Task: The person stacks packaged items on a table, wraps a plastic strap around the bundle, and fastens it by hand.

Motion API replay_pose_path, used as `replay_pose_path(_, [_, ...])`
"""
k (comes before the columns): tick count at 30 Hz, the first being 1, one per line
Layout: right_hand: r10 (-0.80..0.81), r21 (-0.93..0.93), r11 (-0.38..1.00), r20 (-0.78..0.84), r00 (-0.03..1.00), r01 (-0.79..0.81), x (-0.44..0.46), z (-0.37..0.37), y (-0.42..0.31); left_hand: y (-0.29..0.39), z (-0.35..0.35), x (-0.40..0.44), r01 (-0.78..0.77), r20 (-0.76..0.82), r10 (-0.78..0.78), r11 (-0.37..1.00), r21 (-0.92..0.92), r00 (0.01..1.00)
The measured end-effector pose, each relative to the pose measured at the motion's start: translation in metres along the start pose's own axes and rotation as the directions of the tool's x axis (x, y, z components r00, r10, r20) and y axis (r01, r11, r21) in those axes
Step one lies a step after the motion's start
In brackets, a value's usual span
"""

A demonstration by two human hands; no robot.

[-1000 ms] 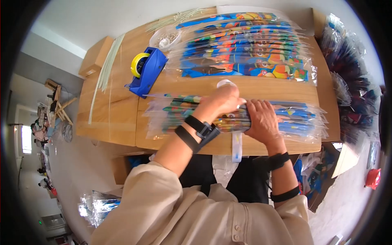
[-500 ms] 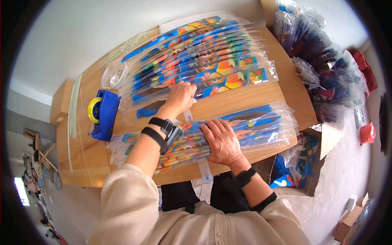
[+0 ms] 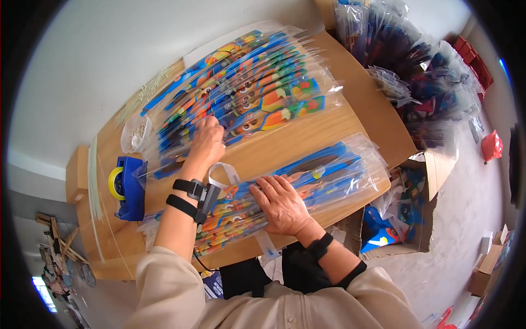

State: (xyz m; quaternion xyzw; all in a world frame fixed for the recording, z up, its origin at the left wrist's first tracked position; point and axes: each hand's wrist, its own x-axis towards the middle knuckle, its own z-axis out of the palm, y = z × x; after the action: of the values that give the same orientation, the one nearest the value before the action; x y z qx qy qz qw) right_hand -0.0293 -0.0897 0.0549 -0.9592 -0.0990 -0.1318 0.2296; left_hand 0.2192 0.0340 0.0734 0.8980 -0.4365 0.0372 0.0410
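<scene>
My right hand (image 3: 282,204) lies flat, fingers stretched, on a near bundle of long, clear-sleeved packets (image 3: 334,170) with bright cartoon prints. A whitish strip (image 3: 223,174) curls up behind this bundle; another length of strip (image 3: 267,244) hangs over the table's front edge below it. Farther back, overlapping packets (image 3: 257,96) of the same kind are fanned out in a row. My left hand (image 3: 207,143) is closed at the front of that row, seemingly gripping a packet's edge; its fingertips are partly hidden.
A blue tape dispenser (image 3: 131,189) and a clear tub (image 3: 136,133) stand at left, near thin pale sticks (image 3: 94,181). An open carton (image 3: 397,247) with printed pieces sits below the table's right edge. Many bagged items (image 3: 427,82) are piled at back right.
My left hand has shifted slightly along the front of the far row. The whitish strip now shows as a raised loop. My right hand stays on the near bundle; the view has turned.
</scene>
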Motion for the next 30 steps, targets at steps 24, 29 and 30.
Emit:
replay_pose_path(24, [-0.006,-0.022,1.0,-0.065,0.998,0.005,-0.001,0.001,0.0,0.069,-0.042,-0.084,-0.134,0.012,0.134,0.99,-0.041,0.991])
replay_pose_path(29, [-0.096,-0.062,0.994,-0.095,0.991,0.091,-0.001,-0.007,-0.003,0.071,-0.033,-0.104,-0.166,0.004,0.173,0.95,-0.266,0.985])
replay_pose_path(30, [-0.151,-0.123,0.983,-0.101,0.983,0.139,0.0,-0.012,-0.005,0.07,-0.036,-0.105,-0.129,0.061,0.155,0.944,-0.304,0.986])
